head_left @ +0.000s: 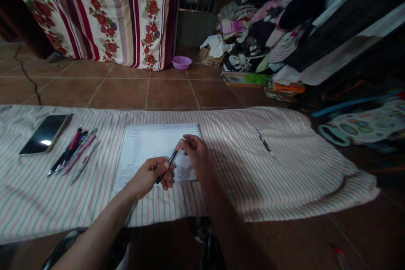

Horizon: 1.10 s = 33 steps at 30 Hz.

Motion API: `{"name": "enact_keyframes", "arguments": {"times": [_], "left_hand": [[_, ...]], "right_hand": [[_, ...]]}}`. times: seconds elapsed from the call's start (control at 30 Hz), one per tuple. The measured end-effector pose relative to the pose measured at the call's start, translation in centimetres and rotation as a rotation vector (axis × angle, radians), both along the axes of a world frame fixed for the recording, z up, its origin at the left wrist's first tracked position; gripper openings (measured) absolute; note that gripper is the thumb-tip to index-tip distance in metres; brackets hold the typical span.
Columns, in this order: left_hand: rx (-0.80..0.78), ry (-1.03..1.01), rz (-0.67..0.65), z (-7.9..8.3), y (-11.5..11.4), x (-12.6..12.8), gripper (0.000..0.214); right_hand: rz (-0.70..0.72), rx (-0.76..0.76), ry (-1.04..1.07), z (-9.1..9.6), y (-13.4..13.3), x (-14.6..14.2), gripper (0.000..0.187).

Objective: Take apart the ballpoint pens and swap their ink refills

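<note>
A dark pen (168, 165) with an orange end is held between both hands over a spiral notebook (148, 145) lying on a pink striped cloth (284, 168). My left hand (151, 176) grips the pen's lower end with curled fingers. My right hand (196, 152) pinches the pen's upper orange end. The notebook's open page shows a printed table on its left side.
A phone (44, 134) and several pens (73, 152) lie on the cloth at left. A single pen (265, 144) lies on the cloth to the right. A paint palette (363, 126), a clothes pile (268, 29), a purple bowl (181, 62) and a floral curtain (104, 12) stand beyond on the tiled floor.
</note>
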<state>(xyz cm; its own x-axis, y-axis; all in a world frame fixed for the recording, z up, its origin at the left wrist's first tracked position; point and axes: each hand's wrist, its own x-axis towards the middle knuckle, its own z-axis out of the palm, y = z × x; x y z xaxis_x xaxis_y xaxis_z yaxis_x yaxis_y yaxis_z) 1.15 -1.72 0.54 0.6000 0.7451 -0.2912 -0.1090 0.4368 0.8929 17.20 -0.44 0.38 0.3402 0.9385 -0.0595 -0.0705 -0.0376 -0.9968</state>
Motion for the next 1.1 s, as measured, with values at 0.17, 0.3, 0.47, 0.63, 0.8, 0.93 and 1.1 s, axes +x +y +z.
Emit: {"name": "enact_keyframes", "arguments": {"times": [0.17, 0.3, 0.47, 0.63, 0.8, 0.93, 1.1], "left_hand": [[0.011, 0.012, 0.009, 0.0, 0.0, 0.0, 0.034], [0.021, 0.015, 0.029, 0.1, 0.0, 0.1, 0.034], [0.029, 0.032, 0.013, 0.0, 0.0, 0.1, 0.034], [0.02, 0.007, -0.01, 0.1, 0.0, 0.1, 0.034], [0.015, -0.009, 0.01, 0.2, 0.0, 0.2, 0.035], [-0.002, 0.004, 0.017, 0.3, -0.1, 0.2, 0.035], [-0.011, 0.01, -0.001, 0.5, -0.2, 0.2, 0.034]], "right_hand": [[0.012, 0.011, 0.044, 0.9, -0.3, -0.1, 0.027], [0.057, -0.006, 0.111, 1.4, -0.5, -0.3, 0.033], [0.043, 0.012, -0.033, 0.6, -0.2, -0.2, 0.037], [0.047, 0.043, 0.079, 0.5, -0.2, -0.3, 0.031], [0.083, 0.027, 0.252, 0.9, -0.4, -0.4, 0.036], [0.057, -0.011, 0.171, 0.9, -0.3, -0.4, 0.038], [0.023, -0.016, 0.112, 0.9, -0.2, -0.3, 0.028]]}}
